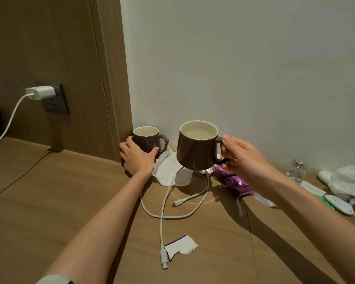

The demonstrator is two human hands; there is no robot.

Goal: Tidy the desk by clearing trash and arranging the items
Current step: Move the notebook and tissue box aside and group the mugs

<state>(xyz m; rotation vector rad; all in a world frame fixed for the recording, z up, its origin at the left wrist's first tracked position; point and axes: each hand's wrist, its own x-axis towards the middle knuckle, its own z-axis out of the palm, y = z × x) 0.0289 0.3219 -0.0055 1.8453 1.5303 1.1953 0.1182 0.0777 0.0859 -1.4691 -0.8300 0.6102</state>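
Note:
Two brown mugs with pale insides are in view. One brown mug [150, 139] stands in the back corner of the wooden desk [70, 191], and my left hand [136, 156] is wrapped around its lower body. My right hand [242, 158] grips the handle of the second brown mug [197, 149], which hangs upright above the desk. Beneath it lie a crumpled white tissue [168, 171], a loose white cable [172, 203], a purple snack wrapper [234, 182] and a torn paper scrap [180, 247].
A white charger [40, 92] sits in the wall socket at left, its cord trailing off the left edge. At the right are a small glass bottle [298, 167], white plastic pieces [338, 203] and crumpled wrapping [348, 179]. The wall rises directly behind the mugs.

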